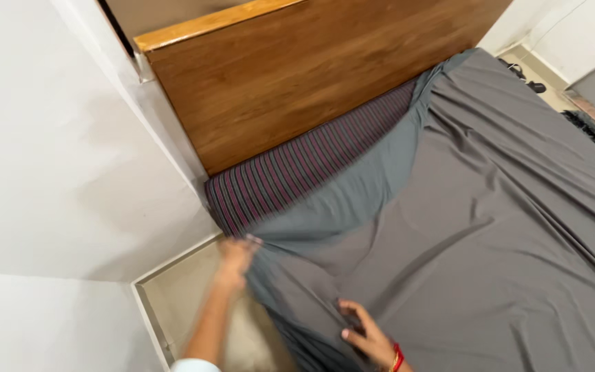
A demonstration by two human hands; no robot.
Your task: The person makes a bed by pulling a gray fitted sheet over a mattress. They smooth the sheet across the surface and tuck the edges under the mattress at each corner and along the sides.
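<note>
Your left hand [234, 258] grip pinches the grey sheet [463, 227] corner at lower left; your right hand [366, 334] presses spread beside it. Pull unevenly and the sheet may slip off the striped mattress [297, 172].

The grey bedsheet [490, 227] lies wrinkled over the striped mattress [297, 169], its corner pulled back.

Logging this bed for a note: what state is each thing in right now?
Grey sheet: spread, wrinkled, not covering the head end.
Striped mattress: strip bare along the headboard.
Wooden headboard: upright.
Left hand: gripping the sheet's corner, blurred.
Right hand: flat on the sheet, fingers spread.
</note>
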